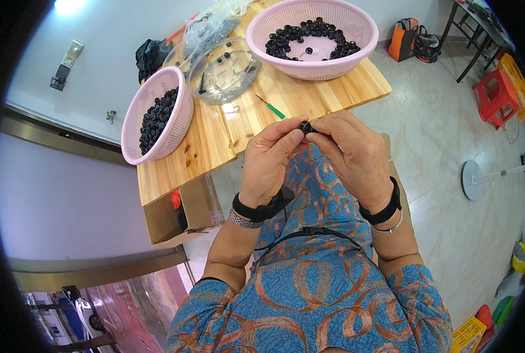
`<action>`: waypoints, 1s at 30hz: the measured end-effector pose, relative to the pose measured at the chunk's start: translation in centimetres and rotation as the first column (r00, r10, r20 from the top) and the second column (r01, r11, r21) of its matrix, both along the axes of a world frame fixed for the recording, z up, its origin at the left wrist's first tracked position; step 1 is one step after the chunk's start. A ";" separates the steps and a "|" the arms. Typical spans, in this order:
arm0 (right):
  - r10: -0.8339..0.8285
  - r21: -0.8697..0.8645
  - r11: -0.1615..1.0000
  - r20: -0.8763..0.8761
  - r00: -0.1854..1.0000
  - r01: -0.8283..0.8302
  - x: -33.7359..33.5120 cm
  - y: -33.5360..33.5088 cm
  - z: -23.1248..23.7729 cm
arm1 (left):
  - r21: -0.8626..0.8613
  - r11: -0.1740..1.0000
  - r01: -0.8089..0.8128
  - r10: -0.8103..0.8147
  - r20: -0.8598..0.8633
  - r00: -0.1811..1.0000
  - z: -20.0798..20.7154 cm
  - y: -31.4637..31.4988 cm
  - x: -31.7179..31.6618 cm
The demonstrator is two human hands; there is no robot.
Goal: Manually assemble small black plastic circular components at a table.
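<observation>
A small round black plastic part is pinched between the fingertips of my left hand and my right hand, just off the table's front edge. Both hands are closed on it, thumbs and forefingers meeting around the piece. Beyond them a thin tool with a green handle lies on the wooden table. Many like black parts fill the pink basket on the left. More of them form a ring inside the larger pink basket at the far right of the table.
A clear round tray with a few black parts stands between the baskets, plastic bags behind it. Under the table sits a cardboard box. On the floor at right are a red stool, an orange bag and a white stand base.
</observation>
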State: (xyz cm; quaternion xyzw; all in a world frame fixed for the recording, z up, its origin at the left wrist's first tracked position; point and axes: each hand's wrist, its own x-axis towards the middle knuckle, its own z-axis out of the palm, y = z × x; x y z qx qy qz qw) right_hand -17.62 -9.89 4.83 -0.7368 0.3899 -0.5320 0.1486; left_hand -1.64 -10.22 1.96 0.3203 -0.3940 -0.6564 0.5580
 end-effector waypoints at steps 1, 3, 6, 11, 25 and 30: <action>0.000 -0.001 1.000 0.001 1.000 0.000 0.0 0.0 0.0 | -0.001 1.000 -0.004 0.004 0.005 1.000 0.0 0.0 0.0; 0.000 0.002 1.000 0.031 1.000 0.000 0.1 0.0 -0.1 | -0.002 1.000 -0.006 0.006 0.010 1.000 0.0 0.0 0.0; 0.010 -0.011 1.000 0.042 0.999 -0.010 0.1 -0.3 -0.7 | 0.009 1.000 0.004 -0.004 -0.025 1.000 -0.2 -0.1 0.0; 0.019 0.000 1.000 0.093 0.995 -0.019 0.1 -0.5 -1.2 | 0.037 0.999 0.021 -0.017 -0.087 0.996 -0.3 -0.2 0.0; 0.064 -0.014 0.998 0.098 0.993 -0.063 -0.5 -0.5 -1.4 | -0.047 0.999 -0.020 0.024 0.075 0.997 0.3 0.2 0.0; 0.127 -0.018 0.992 0.024 0.992 -0.126 -1.3 -0.6 -1.1 | -0.074 0.997 0.008 0.005 0.174 0.985 0.8 0.2 0.3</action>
